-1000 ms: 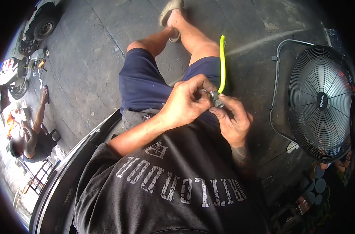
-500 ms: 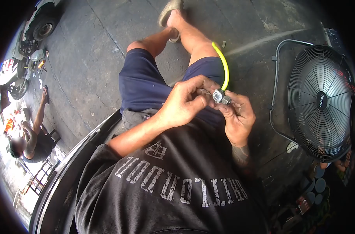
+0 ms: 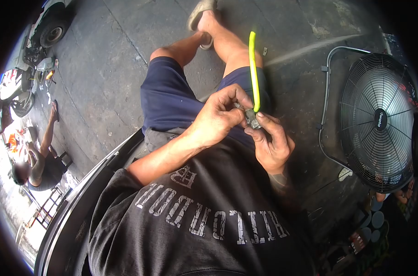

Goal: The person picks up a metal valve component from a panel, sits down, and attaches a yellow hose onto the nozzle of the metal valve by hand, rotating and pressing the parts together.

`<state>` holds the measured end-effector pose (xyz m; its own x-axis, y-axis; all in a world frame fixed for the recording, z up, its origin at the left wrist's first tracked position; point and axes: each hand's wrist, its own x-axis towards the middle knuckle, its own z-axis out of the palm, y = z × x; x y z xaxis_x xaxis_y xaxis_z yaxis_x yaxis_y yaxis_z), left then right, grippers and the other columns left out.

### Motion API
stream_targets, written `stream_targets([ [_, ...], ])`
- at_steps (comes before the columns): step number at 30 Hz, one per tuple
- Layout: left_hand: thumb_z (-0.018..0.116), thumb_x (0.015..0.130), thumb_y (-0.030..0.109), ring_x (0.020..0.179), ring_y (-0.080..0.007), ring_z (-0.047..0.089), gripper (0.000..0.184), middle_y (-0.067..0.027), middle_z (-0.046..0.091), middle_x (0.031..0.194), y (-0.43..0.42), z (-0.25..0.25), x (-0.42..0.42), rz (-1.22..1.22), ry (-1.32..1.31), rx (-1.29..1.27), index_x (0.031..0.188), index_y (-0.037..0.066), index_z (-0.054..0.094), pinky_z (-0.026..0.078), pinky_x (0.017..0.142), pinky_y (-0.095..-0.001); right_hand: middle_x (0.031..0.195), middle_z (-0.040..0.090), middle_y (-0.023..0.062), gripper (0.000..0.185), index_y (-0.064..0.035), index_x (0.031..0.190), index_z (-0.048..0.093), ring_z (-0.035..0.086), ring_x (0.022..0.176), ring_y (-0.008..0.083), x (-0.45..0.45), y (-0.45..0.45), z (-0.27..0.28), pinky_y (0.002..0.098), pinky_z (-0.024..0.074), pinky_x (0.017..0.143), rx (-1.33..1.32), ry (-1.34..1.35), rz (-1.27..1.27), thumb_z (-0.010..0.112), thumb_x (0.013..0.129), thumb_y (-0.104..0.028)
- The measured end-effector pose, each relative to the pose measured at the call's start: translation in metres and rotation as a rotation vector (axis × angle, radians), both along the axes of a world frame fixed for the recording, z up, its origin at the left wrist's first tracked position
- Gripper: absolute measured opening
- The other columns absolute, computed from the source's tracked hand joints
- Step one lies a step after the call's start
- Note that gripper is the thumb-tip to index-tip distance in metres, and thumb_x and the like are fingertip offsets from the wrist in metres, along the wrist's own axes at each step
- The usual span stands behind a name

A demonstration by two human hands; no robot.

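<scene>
A small grey metal fitting [image 3: 252, 120] is pinched between my two hands above my lap. From it a bright yellow-green hose [image 3: 254, 69] stands out toward my knee, its far end loose. My left hand [image 3: 214, 118] closes thumb and forefinger on the fitting's left side. On the right side, the thumb and fingertips of my right hand [image 3: 274, 143] press on the fitting near the base of the hose. Fingers cover part of the metal, so its full shape is hidden.
A large round floor fan [image 3: 379, 119] in a tubular stand is at the right. Parked motorcycles [image 3: 22, 87] line the far left, with another person [image 3: 45, 170] seated below them. A small piece [image 3: 265, 51] lies on the dark concrete floor [image 3: 112, 83].
The fitting has been turned, and its round clear face is out of sight. The hose has swung from a curve to nearly straight. My right hand has shifted slightly left and closer to my body.
</scene>
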<state>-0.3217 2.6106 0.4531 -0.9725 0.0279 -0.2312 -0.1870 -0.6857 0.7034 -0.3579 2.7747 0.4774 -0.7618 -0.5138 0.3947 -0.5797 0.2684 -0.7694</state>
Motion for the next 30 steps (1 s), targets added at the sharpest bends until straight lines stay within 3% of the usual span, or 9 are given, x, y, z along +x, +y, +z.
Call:
stream_targets([
  [5, 0.047, 0.084, -0.014, 0.075, -0.0092, 0.060, 0.021, -0.0041, 0.062, 0.087, 0.004, -0.001, 0.000, 0.031, 0.028, -0.051, 0.096, -0.001, 0.057, 0.049, 0.068, -0.0222, 0.096, 0.070, 0.0167, 0.033, 0.0034, 0.109, 0.064, 0.072, 0.085, 0.0251, 0.002, 0.003, -0.008, 0.0306, 0.0603, 0.073, -0.007, 0.060, 0.004, 0.077, 0.079, 0.001],
  [8, 0.044, 0.081, -0.012, 0.078, -0.0095, 0.057, 0.027, -0.0045, 0.061, 0.094, -0.001, -0.007, 0.003, -0.045, 0.043, -0.229, 0.101, 0.000, 0.058, 0.049, 0.073, -0.0237, 0.097, 0.071, 0.0164, 0.032, 0.0035, 0.109, 0.063, 0.072, 0.087, 0.0225, 0.007, 0.003, -0.011, 0.0304, 0.0599, 0.074, -0.047, 0.031, -0.008, 0.076, 0.080, 0.001],
  [11, 0.045, 0.081, -0.013, 0.081, -0.0105, 0.059, 0.031, -0.0060, 0.061, 0.096, -0.003, -0.006, 0.002, -0.072, 0.046, -0.186, 0.106, -0.002, 0.058, 0.050, 0.075, -0.0247, 0.101, 0.070, 0.0130, 0.035, 0.0020, 0.114, 0.060, 0.068, 0.089, 0.0163, 0.012, 0.008, -0.015, 0.0285, 0.0556, 0.078, -0.189, -0.336, -0.056, 0.076, 0.083, -0.001],
  [14, 0.046, 0.085, -0.011, 0.083, -0.0119, 0.061, 0.028, -0.0073, 0.062, 0.097, -0.001, -0.006, 0.003, -0.045, 0.063, -0.038, 0.110, -0.004, 0.057, 0.051, 0.078, -0.0263, 0.104, 0.069, 0.0139, 0.032, 0.0027, 0.115, 0.057, 0.067, 0.093, 0.0167, 0.006, 0.009, -0.018, 0.0300, 0.0572, 0.081, -0.376, -0.512, -0.019, 0.070, 0.086, 0.002],
  [20, 0.050, 0.093, -0.002, 0.080, -0.0120, 0.062, 0.017, -0.0076, 0.062, 0.096, -0.001, 0.004, 0.004, -0.093, 0.012, -0.340, 0.108, -0.005, 0.057, 0.052, 0.075, -0.0260, 0.107, 0.067, 0.0134, 0.031, 0.0021, 0.117, 0.056, 0.065, 0.096, 0.0155, 0.004, 0.016, -0.021, 0.0283, 0.0547, 0.085, -0.436, -0.641, 0.036, 0.067, 0.088, 0.004],
  [23, 0.052, 0.090, -0.004, 0.077, -0.0126, 0.064, 0.015, -0.0089, 0.065, 0.091, 0.000, 0.007, 0.003, -0.084, 0.016, -0.547, 0.103, -0.004, 0.058, 0.053, 0.068, -0.0263, 0.106, 0.067, 0.0126, 0.031, 0.0027, 0.117, 0.056, 0.065, 0.096, 0.0147, 0.004, 0.014, -0.017, 0.0272, 0.0543, 0.085, -0.425, -0.644, 0.025, 0.067, 0.088, 0.005],
  [26, 0.054, 0.086, -0.007, 0.074, -0.0155, 0.067, 0.014, -0.0112, 0.067, 0.085, 0.003, 0.012, 0.002, 0.052, 0.227, -0.956, 0.099, -0.003, 0.059, 0.053, 0.063, -0.0284, 0.106, 0.067, 0.0121, 0.031, 0.0031, 0.116, 0.057, 0.065, 0.096, 0.0141, 0.004, 0.015, -0.017, 0.0264, 0.0543, 0.085, -0.408, -0.659, 0.011, 0.067, 0.088, 0.006],
  [30, 0.054, 0.083, -0.010, 0.074, -0.0192, 0.069, 0.017, -0.0132, 0.067, 0.084, 0.006, 0.003, 0.003, 0.139, 0.313, -1.059, 0.098, -0.002, 0.058, 0.054, 0.063, -0.0302, 0.104, 0.067, 0.0123, 0.030, 0.0032, 0.116, 0.056, 0.066, 0.092, 0.0146, 0.003, 0.016, -0.016, 0.0270, 0.0557, 0.082, -0.408, -0.654, 0.013, 0.067, 0.089, 0.004],
])
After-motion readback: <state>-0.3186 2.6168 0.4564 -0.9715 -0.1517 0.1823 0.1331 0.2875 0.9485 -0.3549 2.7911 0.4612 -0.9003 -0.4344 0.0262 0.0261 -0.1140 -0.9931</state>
